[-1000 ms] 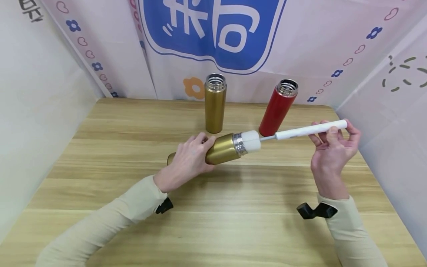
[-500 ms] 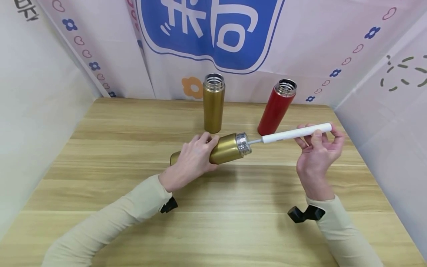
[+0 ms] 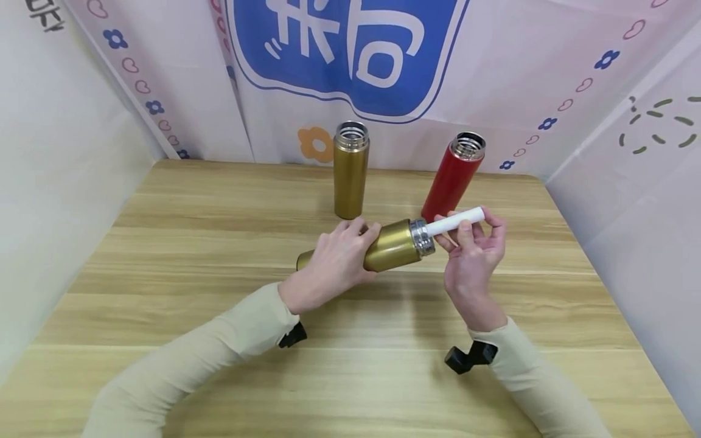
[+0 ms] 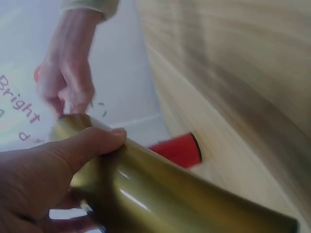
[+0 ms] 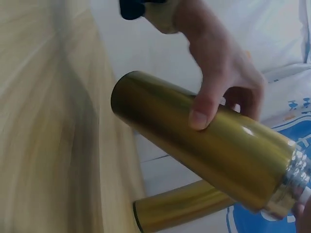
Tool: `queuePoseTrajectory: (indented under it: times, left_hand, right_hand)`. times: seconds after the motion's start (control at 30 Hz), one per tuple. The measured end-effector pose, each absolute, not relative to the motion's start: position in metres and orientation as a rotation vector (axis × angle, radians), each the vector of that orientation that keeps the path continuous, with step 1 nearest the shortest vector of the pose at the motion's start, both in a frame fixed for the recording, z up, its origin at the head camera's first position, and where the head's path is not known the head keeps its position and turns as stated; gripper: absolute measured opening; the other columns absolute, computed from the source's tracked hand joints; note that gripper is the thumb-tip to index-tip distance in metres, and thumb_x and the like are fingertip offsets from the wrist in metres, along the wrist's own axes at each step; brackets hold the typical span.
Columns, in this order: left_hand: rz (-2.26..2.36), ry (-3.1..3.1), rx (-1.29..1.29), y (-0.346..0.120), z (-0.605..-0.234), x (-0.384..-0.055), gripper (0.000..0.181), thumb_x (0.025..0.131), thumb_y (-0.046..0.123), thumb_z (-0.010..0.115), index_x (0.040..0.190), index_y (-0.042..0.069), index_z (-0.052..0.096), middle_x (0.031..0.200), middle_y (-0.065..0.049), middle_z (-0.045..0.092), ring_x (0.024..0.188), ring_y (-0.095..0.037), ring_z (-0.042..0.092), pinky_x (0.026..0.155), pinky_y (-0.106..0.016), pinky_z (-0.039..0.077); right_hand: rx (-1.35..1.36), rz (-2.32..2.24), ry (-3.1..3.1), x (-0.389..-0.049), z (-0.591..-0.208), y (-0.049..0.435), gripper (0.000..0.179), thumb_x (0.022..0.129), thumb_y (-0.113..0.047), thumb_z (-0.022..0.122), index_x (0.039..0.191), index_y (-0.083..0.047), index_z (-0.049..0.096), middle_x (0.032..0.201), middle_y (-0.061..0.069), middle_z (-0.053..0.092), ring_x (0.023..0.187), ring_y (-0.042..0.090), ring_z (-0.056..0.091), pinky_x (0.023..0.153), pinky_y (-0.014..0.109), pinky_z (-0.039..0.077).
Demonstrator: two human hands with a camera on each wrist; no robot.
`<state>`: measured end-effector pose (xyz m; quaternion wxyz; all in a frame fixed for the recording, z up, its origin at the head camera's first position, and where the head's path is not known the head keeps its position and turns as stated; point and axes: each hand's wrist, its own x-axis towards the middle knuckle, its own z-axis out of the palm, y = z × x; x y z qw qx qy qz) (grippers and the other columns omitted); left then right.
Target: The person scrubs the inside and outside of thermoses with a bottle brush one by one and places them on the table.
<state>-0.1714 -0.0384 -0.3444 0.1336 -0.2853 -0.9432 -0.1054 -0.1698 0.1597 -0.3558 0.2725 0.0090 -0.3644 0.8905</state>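
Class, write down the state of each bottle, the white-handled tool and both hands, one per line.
Held gold bottle: tilted well over, uncapped
White-handled tool: partly inside that bottle's mouth, handle sticking out
Back gold bottle: standing, uncapped
Red bottle: standing, uncapped
Left hand: gripping the tilted bottle
Right hand: pinching the handle

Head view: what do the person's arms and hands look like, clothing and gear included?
The left sleeve and right sleeve are long, plain beige, lightly creased, reaching the wrists. A small, angular black device sits at the left wrist and another at the right. Left hand and right hand are ungloved.
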Motion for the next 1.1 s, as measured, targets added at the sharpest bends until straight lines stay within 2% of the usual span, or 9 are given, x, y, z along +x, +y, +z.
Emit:
queuePoseTrajectory:
  times: [0.17,0.43,0.8,1.1]
  left_hand:
    - [-0.319,-2.733,-0.821,-0.039,-0.346,-0.172,0.075,0.061,0.039,0.087,0.125,0.012,0.058,0.107,-0.009,0.060,0.088,-0.028,0.062,0.053,-0.038,0.054]
    - [-0.264,-2.747,-0.792,-0.049,-0.347,-0.173,0.073,0.061,0.038,0.087,0.122,0.011,0.057,0.102,-0.010,0.060,0.080,-0.027,0.061,0.051,-0.036,0.053]
    - [-0.305,-2.751,-0.774,-0.061,-0.349,-0.169,0.073,0.060,0.037,0.088,0.123,0.012,0.058,0.101,-0.011,0.061,0.081,-0.026,0.061,0.052,-0.037,0.052]
    - [-0.310,-2.740,-0.785,-0.066,-0.350,-0.169,0.074,0.060,0.036,0.088,0.123,0.012,0.058,0.102,-0.012,0.061,0.080,-0.027,0.061,0.053,-0.036,0.053]
  right_hand:
    - [0.016,2.395,-0.982,-0.171,-0.357,0.160,0.023,0.089,0.004,0.056,0.109,-0.003,0.045,0.087,0.020,0.060,0.070,0.030,0.071,0.059,0.038,0.057]
    - [-0.080,2.364,-0.842,-0.176,-0.336,0.202,0.023,0.088,0.006,0.056,0.108,-0.001,0.047,0.081,0.020,0.059,0.064,0.032,0.070,0.055,0.038,0.057]
    - [-0.087,2.325,-0.787,-0.175,-0.326,0.230,0.022,0.088,0.011,0.053,0.107,0.000,0.048,0.079,0.021,0.061,0.062,0.034,0.069,0.053,0.038,0.057]
    - [-0.122,2.324,-0.752,-0.178,-0.323,0.241,0.023,0.088,0.011,0.053,0.106,-0.001,0.047,0.077,0.023,0.063,0.062,0.035,0.069,0.055,0.040,0.057]
